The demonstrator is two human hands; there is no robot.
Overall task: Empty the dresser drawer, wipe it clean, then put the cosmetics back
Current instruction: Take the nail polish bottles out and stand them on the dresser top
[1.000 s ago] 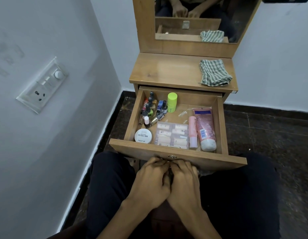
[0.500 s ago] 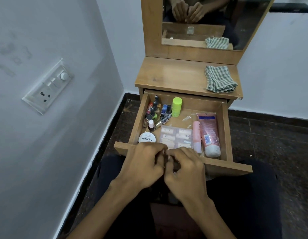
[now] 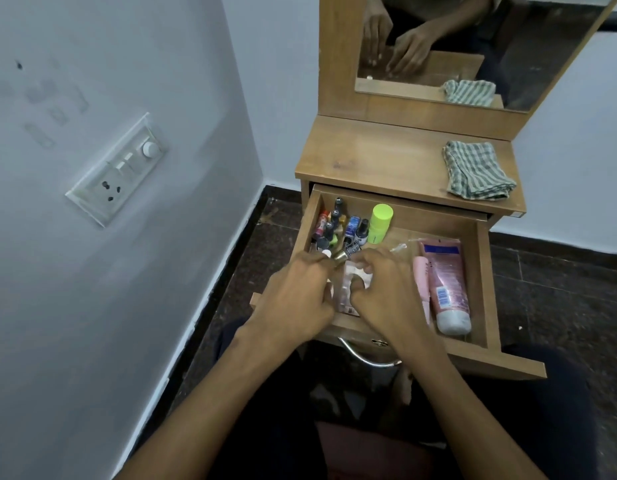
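Head view, looking down: wooden dresser [image 3: 386, 161] with matte laminate grain, its drawer [image 3: 482, 289] pulled fully out over the person's lap. Both hands are inside the front half of the drawer. Left hand [image 3: 296, 299] and right hand [image 3: 386, 296] meet over a flat clear plastic pack [image 3: 348, 289] with pinkish contents; fingers of both curl around its edges, gripping it. Print on the pack is too blurred to read.

Back-left corner: cluster of small glass nail polish bottles [image 3: 338, 226], mostly with dark caps, upright and crowded together. Just to their right stands a lime-green cylindrical container [image 3: 381, 223], smooth plastic. Right side: large pink squeeze tube [image 3: 445, 285] lying flat, white cap toward the drawer front, blue label band and a barcode visible; text unreadable. A slimmer pale pink tube [image 3: 421, 282] lies touching its left side.

Folded green-and-white checked cloth [image 3: 478, 171], soft weave, sits on the dresser top's right end. Mirror [image 3: 473, 46] above reflects hands and cloth. White switch plate [image 3: 116, 168] with a round dial on the left wall.
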